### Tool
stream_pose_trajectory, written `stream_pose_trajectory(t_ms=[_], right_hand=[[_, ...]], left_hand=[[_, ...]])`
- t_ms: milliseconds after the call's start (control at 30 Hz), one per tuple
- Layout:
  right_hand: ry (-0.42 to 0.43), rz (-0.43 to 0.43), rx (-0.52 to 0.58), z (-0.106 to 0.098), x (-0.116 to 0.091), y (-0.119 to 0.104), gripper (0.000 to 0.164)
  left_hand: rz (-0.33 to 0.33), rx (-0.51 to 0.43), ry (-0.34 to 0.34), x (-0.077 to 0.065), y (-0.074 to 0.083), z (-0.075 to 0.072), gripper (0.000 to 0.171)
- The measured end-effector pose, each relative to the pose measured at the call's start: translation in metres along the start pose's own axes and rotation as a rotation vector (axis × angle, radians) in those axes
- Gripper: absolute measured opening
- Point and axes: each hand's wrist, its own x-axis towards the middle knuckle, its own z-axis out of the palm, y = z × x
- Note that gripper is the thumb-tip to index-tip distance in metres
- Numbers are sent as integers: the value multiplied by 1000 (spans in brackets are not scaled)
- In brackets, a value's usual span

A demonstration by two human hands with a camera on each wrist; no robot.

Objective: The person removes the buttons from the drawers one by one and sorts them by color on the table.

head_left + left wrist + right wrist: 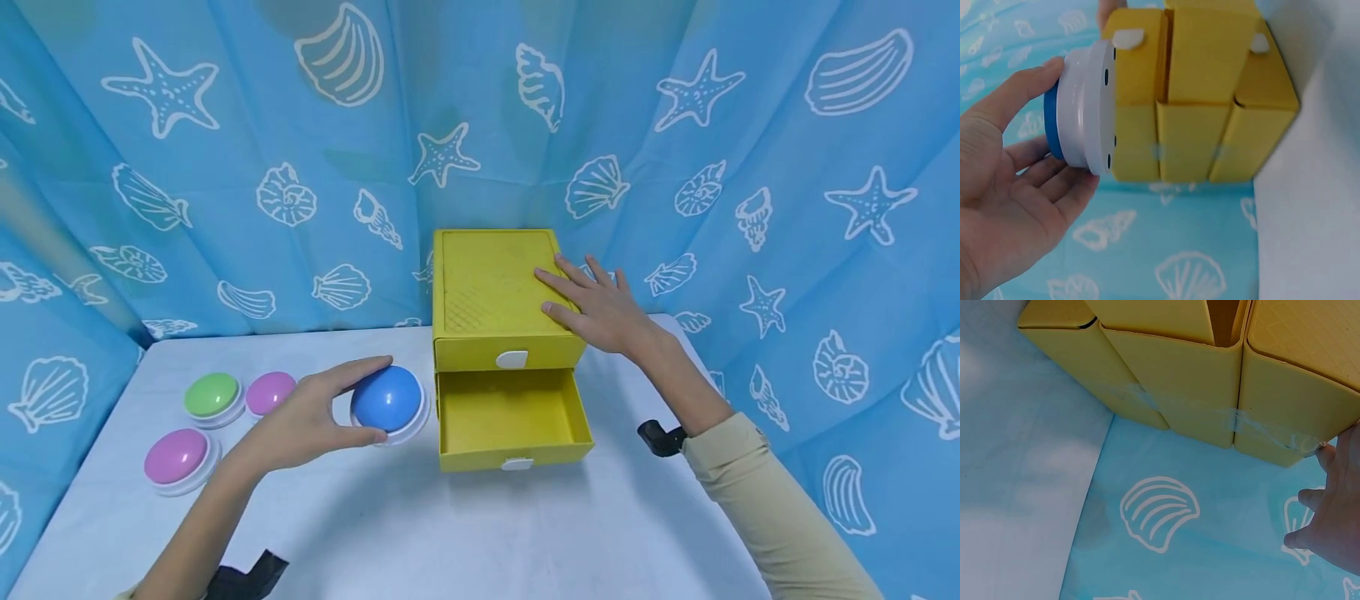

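Observation:
My left hand (303,421) grips a blue dome push button (386,398) by its sides, thumb on one edge and fingers on the other. The left wrist view shows the button's white base (1079,112) turned toward the drawers, with small dark holes underneath. Just to its right stands a yellow drawer cabinet (491,279) of stacked units, taped together along the side. One drawer (510,461), below the top one, is pulled out toward me, its inside visible. My right hand (607,317) rests on the cabinet's top right edge with fingers spread.
On the left of the white table (360,533) sit a green dome button (211,394) and two pink ones (176,457), one partly hidden by my left hand. A blue curtain (480,100) with white sea shapes hangs close behind and around the table.

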Motion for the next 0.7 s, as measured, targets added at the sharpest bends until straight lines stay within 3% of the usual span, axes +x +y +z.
stream_pose_trajectory(t_ms=[267,500,700], right_hand=[[7,7,4,1,0,1,66],[6,0,6,0,-1,0,66],[-3,-2,15,-1,0,0,65]], left_hand=[[-50,14,33,-23,-29,-8,83],[-97,-34,28,-41,-63,-9,83],[-182,-73,25,-53,-91,-11,87]])
